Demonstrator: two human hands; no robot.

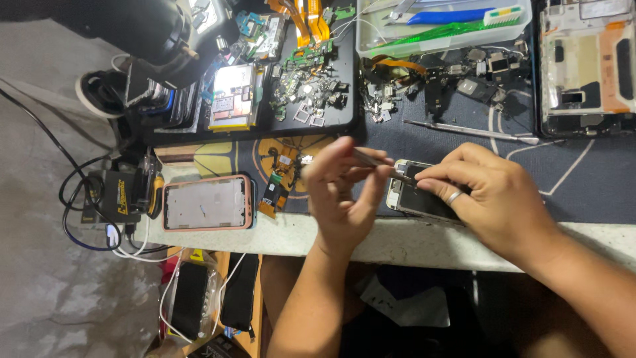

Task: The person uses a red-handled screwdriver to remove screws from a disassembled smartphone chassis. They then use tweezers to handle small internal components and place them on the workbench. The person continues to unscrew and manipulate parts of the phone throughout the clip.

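An opened phone (412, 196) lies on the dark work mat (583, 179) near the table's front edge. My right hand (493, 199), with a ring on one finger, rests on top of it and presses it down. My left hand (341, 195) pinches thin metal tweezers (379, 162), whose tip touches the phone's top end. Most of the phone is hidden under my right hand.
A pink phone frame (207, 203) lies to the left. A black tray (344, 79) with small parts and boards sits behind. A clear box (444, 30) holds blue and green tools. Another opened phone (586, 66) lies far right. Loose tweezers (470, 130) lie on the mat. Cables hang left.
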